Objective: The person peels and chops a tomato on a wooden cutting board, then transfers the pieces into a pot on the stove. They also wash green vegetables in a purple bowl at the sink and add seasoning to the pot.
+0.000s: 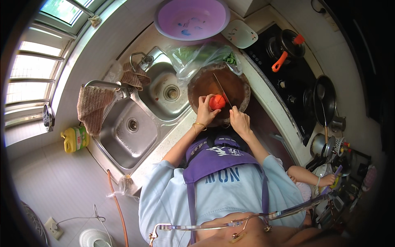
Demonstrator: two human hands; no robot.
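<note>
A round wooden cutting board [205, 78] lies on the counter before me. On it my left hand [206, 110] holds a red tomato [217, 102], its fingers on the left and near sides. Lines that look like cuts or creases run across the tomato's top. My right hand [239, 121] grips a knife [221, 85] near the board's near right edge. The blade points away and to the left, close along the tomato's right side. Another bit of red shows right beside the blade. The knife's handle is hidden in my fist.
A double steel sink [145, 123] lies left. A plastic bag of greens [200, 57] touches the board's far side, with a purple basin [193, 18] behind. Right is a black gas hob [287, 92] with pans. Another person's arm [305, 175] reaches in at lower right.
</note>
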